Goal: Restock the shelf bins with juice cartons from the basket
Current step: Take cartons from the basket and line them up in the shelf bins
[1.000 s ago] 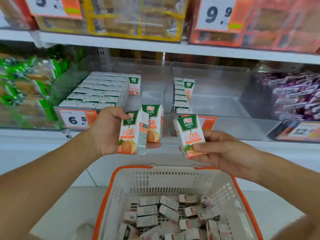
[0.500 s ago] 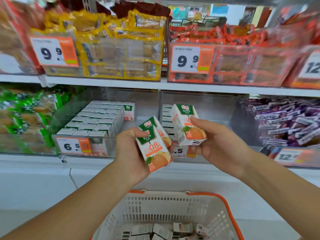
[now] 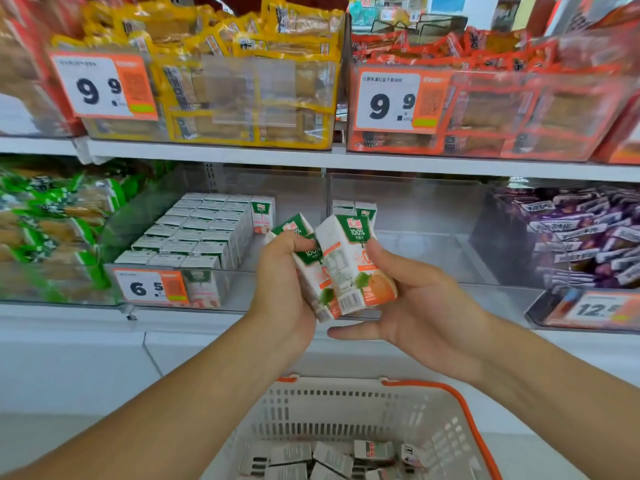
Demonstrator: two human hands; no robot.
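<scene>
The carton in the right hand (image 3: 426, 306) has been brought against the cartons gripped in the left hand (image 3: 284, 289), at nine o'clock of it, and all raised before the bins.

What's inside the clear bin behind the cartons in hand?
A few juice cartons stand at the clear bin's back left; its floor looks bare. The held cartons hide the front-left corner.

cartons (image 3: 349, 261): showing white, green tops, orange fruit
basket (image 3: 349, 410): showing pale grey mesh — orange rim
tags (image 3: 104, 86): showing white and orange — black digits
packets (image 3: 585, 233): showing purple
</scene>
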